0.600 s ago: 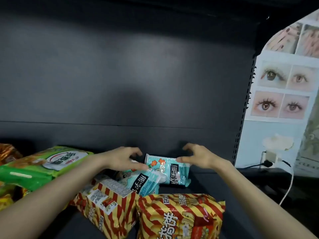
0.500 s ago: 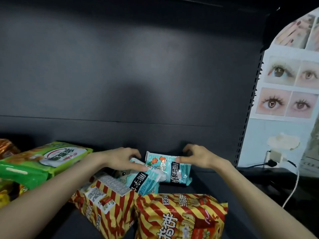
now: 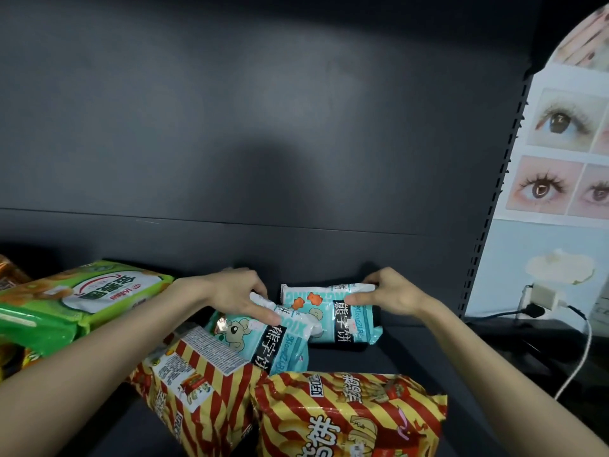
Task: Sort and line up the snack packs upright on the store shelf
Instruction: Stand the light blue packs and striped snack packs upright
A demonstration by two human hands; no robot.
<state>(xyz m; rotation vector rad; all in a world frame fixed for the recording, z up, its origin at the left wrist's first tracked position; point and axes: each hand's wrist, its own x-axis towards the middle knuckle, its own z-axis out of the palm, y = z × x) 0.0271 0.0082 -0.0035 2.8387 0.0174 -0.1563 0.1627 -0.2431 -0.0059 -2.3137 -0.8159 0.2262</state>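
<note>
Head view showed both hands working on two teal bear-biscuit packs at the back of the dark shelf deck (image 3: 389, 361). The right hand (image 3: 392, 296) pinched the rear teal pack (image 3: 329, 319) at its right end, thumb flat on the printed front and fingers curled behind. The pack lay sideways, close to the back panel (image 3: 263, 127). That grip looked meant to turn it onto its base. The left hand (image 3: 230, 296) held the front teal pack (image 3: 270, 344) by its upper edge, fingers bent over the top and thumb along the face. This pack was tilted and overlapped the rear one, probably so the two could be squared up as a pair.

Nearer the camera, a striped pack showing its back label (image 3: 194, 390) leaned under the left forearm and against the front teal pack. A second striped pack (image 3: 346, 417) lay face up just beside it. Both crowded the space in front of the teal packs and would likely hamper standing them up. A green pack (image 3: 99, 291) lay flat to the left, with an orange pack (image 3: 10, 275) at the frame edge.

To the right, beyond the slotted upright (image 3: 494, 192), hung an eye poster (image 3: 560, 153). Below it were a plugged charger (image 3: 543, 298) and a white cable (image 3: 580, 357), well apart from the snacks.
</note>
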